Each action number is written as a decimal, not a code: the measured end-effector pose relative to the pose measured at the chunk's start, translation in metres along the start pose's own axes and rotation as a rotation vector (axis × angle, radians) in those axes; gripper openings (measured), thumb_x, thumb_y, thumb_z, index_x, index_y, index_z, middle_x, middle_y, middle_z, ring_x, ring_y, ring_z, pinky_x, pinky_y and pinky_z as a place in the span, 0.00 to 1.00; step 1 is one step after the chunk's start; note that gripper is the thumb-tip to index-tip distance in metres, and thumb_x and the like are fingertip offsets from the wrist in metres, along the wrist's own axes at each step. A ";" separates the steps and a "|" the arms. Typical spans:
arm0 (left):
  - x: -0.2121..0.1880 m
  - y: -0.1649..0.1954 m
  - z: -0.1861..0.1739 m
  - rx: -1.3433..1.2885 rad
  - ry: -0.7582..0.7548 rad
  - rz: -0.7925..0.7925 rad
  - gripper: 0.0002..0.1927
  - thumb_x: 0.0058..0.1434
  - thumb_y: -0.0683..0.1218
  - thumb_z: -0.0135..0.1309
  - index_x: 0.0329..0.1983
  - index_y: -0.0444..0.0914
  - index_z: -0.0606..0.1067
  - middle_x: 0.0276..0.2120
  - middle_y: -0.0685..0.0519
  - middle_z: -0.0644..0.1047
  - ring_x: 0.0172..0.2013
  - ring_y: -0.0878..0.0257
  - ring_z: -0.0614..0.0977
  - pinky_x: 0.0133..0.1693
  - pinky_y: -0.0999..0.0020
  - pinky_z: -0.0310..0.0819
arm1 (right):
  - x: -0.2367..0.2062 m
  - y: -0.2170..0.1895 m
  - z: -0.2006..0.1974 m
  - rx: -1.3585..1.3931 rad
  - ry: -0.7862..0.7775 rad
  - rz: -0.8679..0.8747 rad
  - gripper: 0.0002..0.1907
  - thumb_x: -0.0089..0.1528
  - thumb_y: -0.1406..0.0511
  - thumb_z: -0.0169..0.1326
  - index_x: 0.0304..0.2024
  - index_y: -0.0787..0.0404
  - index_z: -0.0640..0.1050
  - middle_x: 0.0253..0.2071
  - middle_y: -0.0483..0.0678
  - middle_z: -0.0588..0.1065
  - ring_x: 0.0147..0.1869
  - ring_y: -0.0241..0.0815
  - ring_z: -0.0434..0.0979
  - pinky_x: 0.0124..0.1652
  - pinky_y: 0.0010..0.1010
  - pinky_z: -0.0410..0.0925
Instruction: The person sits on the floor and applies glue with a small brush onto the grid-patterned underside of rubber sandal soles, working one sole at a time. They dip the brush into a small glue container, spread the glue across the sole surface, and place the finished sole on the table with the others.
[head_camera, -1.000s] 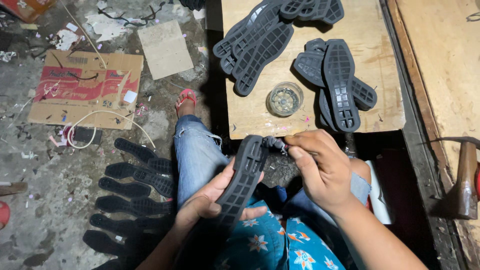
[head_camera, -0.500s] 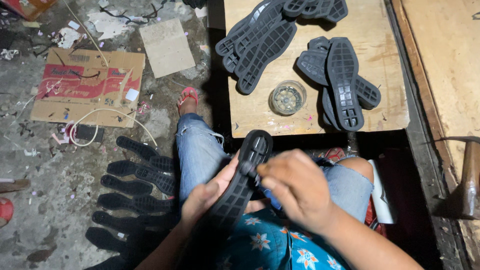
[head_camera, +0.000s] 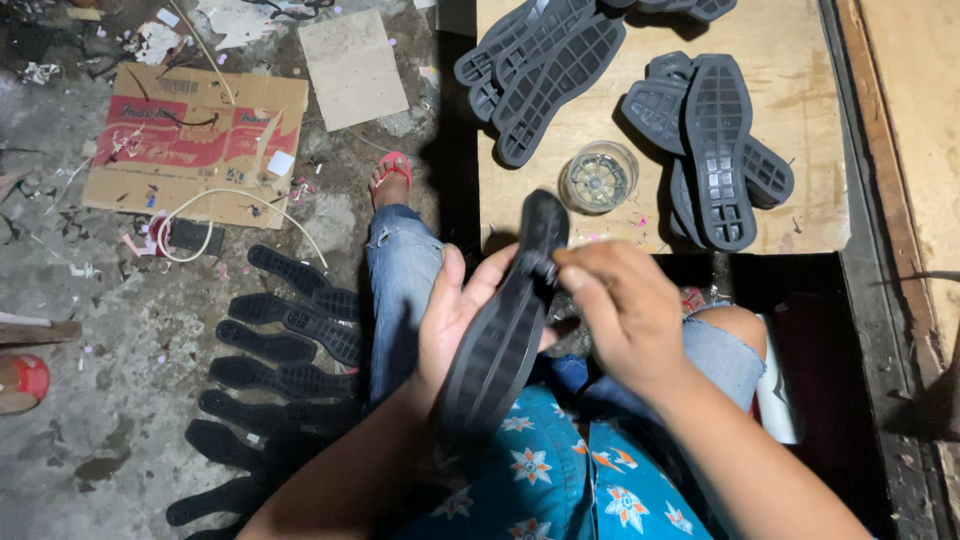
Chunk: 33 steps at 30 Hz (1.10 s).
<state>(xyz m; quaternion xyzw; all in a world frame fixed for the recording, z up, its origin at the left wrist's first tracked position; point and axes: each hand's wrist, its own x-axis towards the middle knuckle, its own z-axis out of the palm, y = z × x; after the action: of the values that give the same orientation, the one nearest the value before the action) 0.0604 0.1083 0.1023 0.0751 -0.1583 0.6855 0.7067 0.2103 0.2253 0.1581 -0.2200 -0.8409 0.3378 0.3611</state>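
Right, seated person, head view down onto the lap. Left hand (head_camera: 455, 320) cups a black rubber shoe sole (head_camera: 500, 330) from the left side, thumb up along its edge, fingers wrapped underneath, so grasping the sole. Right hand (head_camera: 625, 310) comes in from the right, fingertips (head_camera: 572, 268) pinched together against the sole's upper portion, just below the rounded far end; whether they grip a small tool or only the sole edge cannot be told, the fingers hide it.

Sole sits over the lap, between the two hands, above the blue floral cloth (head_camera: 560, 480). Long axis runs steeply, from lower left near the body to upper right away from it; the far rounded end points toward the wooden board (head_camera: 800, 150). Tread-patterned side faces left and up. The sole lies directly left of the right fingertips, touching them; the left hand holds its middle, so the right hand is nearer the far end.

On the board: a small round glass dish (head_camera: 598, 178) just beyond the sole tip, and two piles of grey soles (head_camera: 715, 150). On the concrete floor to the left, a row of black soles (head_camera: 280, 350) and flattened cardboard (head_camera: 195, 140).
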 end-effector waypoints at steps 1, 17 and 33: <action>0.000 0.002 0.002 0.028 0.059 -0.035 0.40 0.81 0.70 0.27 0.81 0.36 0.51 0.65 0.43 0.71 0.60 0.51 0.76 0.65 0.51 0.71 | 0.002 0.003 -0.001 0.005 0.013 0.012 0.06 0.68 0.71 0.54 0.46 0.66 0.79 0.43 0.52 0.78 0.46 0.47 0.79 0.47 0.33 0.71; 0.025 0.001 0.009 0.419 0.335 -0.029 0.47 0.74 0.73 0.30 0.86 0.41 0.46 0.72 0.50 0.66 0.69 0.57 0.68 0.73 0.58 0.57 | -0.004 -0.027 -0.008 0.085 -0.080 -0.046 0.07 0.66 0.71 0.54 0.46 0.67 0.79 0.40 0.53 0.77 0.44 0.48 0.78 0.46 0.34 0.70; 0.050 0.015 0.002 0.469 0.259 0.089 0.47 0.69 0.75 0.32 0.84 0.51 0.43 0.78 0.56 0.52 0.74 0.47 0.58 0.68 0.35 0.59 | -0.003 -0.050 -0.008 0.062 -0.135 -0.178 0.10 0.63 0.72 0.59 0.46 0.65 0.78 0.42 0.52 0.78 0.43 0.48 0.78 0.44 0.35 0.69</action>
<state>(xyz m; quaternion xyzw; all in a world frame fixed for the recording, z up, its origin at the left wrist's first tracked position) 0.0456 0.1556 0.1192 0.1414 0.0934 0.7379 0.6533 0.2122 0.1935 0.1971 -0.1099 -0.8687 0.3442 0.3389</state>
